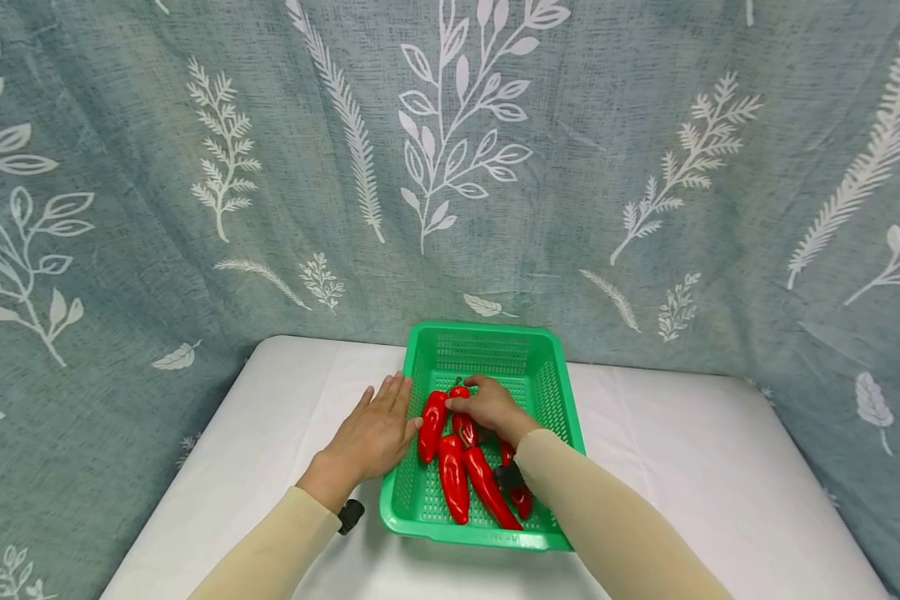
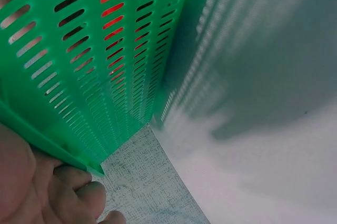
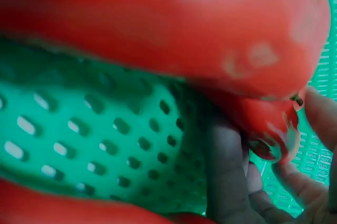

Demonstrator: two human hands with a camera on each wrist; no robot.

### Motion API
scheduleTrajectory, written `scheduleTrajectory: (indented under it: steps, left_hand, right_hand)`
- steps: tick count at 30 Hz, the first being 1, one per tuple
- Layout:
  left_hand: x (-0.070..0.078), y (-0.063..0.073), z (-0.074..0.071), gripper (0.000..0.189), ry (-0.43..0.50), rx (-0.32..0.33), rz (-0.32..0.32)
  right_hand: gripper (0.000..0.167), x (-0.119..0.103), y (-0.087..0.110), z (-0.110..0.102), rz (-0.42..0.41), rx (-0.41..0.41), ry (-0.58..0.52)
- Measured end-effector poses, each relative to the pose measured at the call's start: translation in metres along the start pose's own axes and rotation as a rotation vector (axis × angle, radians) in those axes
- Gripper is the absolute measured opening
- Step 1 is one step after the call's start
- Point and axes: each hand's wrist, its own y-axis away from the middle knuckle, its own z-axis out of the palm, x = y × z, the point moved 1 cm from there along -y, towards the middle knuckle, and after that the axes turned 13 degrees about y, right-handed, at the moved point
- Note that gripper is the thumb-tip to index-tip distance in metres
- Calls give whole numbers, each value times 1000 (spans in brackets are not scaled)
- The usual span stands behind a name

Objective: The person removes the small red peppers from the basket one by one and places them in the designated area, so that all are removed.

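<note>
A green plastic basket (image 1: 487,537) with slotted walls holds several long, glossy red peppers, among them one along the left wall (image 1: 432,427) and others nearer the front (image 1: 453,479). My left hand (image 1: 378,425) rests against the basket's left rim, fingers extended; in the left wrist view, that hand (image 2: 63,190) lies by the rim. Inside the basket, my right hand (image 1: 491,408) grips a red pepper (image 1: 459,392) near its stem end. The right wrist view shows the thumb and fingers around this pepper (image 3: 263,121), beneath a larger pepper (image 3: 158,24) close to the camera.
The basket stands on a white-covered table (image 1: 660,450). Behind the table hangs a grey-green curtain (image 1: 555,250) printed with white leaves. White cloth (image 1: 307,392) extends on both sides of the basket. A small black device (image 1: 351,515) sits at the left wrist.
</note>
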Motion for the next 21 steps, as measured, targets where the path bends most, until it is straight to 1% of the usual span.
scheduleTrajectory:
  steps: [2, 5, 10, 12, 14, 21]
  left_hand:
    - [0, 0, 0, 70, 5, 8, 5]
    - [1, 1, -1, 70, 7, 9, 5]
    - [2, 1, -1, 70, 3, 7, 2]
    - [2, 1, -1, 70, 0, 7, 2]
    - [2, 1, -1, 71, -1, 6, 1]
    - [3, 2, -2, 71, 21, 1, -6]
  right_hand:
    - [66, -1, 1, 0, 3, -7, 9]
    - [66, -2, 1, -2, 6, -36, -23]
    - [70, 1, 3, -11, 14, -68, -156]
    - [71, 2, 4, -16, 6, -66, -200]
    - [71, 4, 4, -21, -4, -55, -221]
    - [67, 6, 11, -41, -47, -5, -208]
